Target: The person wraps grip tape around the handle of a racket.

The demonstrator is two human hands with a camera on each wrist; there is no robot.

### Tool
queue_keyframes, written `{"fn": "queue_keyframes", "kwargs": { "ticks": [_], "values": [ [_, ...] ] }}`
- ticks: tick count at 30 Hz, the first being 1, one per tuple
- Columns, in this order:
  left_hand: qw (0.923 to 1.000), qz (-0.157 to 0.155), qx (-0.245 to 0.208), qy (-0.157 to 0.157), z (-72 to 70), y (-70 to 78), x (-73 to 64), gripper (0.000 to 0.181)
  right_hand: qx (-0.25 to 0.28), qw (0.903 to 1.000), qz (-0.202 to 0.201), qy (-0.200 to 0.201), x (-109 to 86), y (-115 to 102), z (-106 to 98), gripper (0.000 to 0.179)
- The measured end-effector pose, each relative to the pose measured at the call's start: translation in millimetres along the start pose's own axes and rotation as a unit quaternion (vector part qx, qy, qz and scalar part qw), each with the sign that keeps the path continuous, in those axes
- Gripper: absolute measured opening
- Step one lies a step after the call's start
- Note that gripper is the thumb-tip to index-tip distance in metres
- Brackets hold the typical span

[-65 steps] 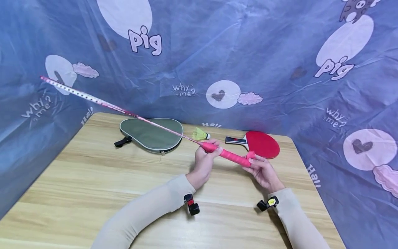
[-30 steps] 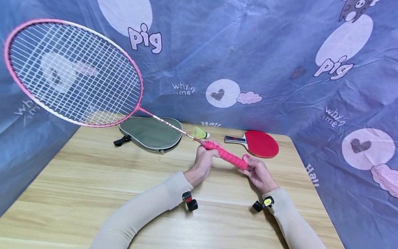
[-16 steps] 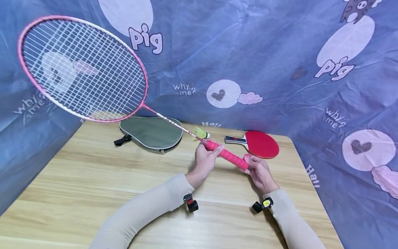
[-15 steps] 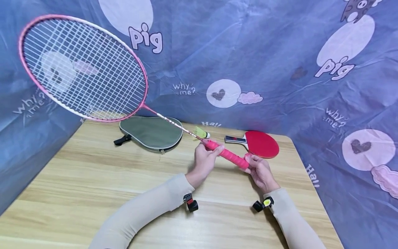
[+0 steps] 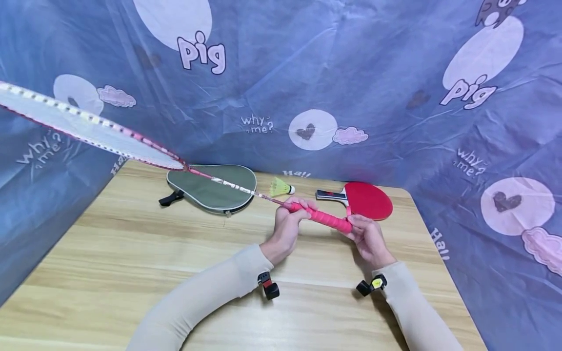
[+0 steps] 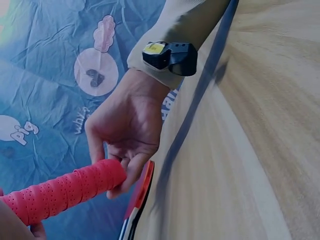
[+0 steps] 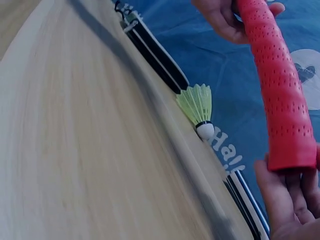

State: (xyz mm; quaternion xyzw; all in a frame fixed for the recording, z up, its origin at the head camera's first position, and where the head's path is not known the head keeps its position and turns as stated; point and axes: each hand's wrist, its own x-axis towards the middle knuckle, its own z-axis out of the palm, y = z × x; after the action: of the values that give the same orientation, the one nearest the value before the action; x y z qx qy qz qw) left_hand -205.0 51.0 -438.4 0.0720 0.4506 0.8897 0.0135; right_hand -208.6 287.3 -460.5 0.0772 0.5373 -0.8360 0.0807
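Observation:
A pink-and-white badminton racket (image 5: 228, 184) is held above the table, its head reaching out of the head view at the left, almost edge-on. My left hand (image 5: 287, 224) grips the top of its pink taped handle (image 5: 329, 219), thumb over the cone. The butt end is held between the thumb and fingers of my right hand (image 5: 369, 239). A short pink strip of grip tape (image 5: 349, 210) stands up beside those fingers. In the left wrist view the wound, perforated tape (image 6: 65, 195) covers the handle down to the butt.
On the wooden table (image 5: 175, 263) behind the racket lie a green paddle case (image 5: 210, 187), a yellow shuttlecock (image 5: 281, 187) and a red table tennis paddle (image 5: 369, 201). A blue printed cloth (image 5: 263, 63) walls the back and sides.
The racket has rolled from face-on to nearly edge-on, and its head has shifted left. The pink strip now stands up by my right hand. Both hands stay on the handle.

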Motion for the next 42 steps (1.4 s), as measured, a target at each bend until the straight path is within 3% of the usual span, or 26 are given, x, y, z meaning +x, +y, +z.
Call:
{"fn": "queue_keyframes", "kwargs": {
  "ticks": [7,14,17,22,28,36,42],
  "values": [
    [0.9996,0.007,0.015,-0.023,2.1,-1.9,-4.3,0.025,0.064,0.9972,0.031,0.024,-1.0,1,0,0.029],
    [0.9989,0.015,0.019,-0.040,1.6,-4.6,-5.8,0.032,0.126,0.9894,0.037,0.064,-5.1,-3,7,0.022],
    [0.9984,0.024,0.025,-0.045,1.5,-4.4,-5.2,0.034,0.139,0.9862,0.047,0.077,-5.0,-5,10,0.016],
    [0.9979,0.034,0.021,-0.052,0.9,-4.1,-3.4,0.035,0.153,0.9834,0.047,0.085,-5.7,-5,13,0.019],
    [0.9975,0.033,0.018,-0.061,1.3,-3.7,-2.5,0.036,0.142,0.9855,0.017,0.091,-7.5,-4,15,0.023],
    [0.9961,0.048,0.019,-0.071,1.7,-3.4,-3.2,0.037,0.130,0.9851,0.056,0.099,-8.8,-5,15,0.023],
    [0.9952,0.064,0.018,-0.072,2.3,-1.5,-3.3,0.035,0.100,0.9910,0.042,0.079,-6.3,0,13,0.025]
  ]
}}
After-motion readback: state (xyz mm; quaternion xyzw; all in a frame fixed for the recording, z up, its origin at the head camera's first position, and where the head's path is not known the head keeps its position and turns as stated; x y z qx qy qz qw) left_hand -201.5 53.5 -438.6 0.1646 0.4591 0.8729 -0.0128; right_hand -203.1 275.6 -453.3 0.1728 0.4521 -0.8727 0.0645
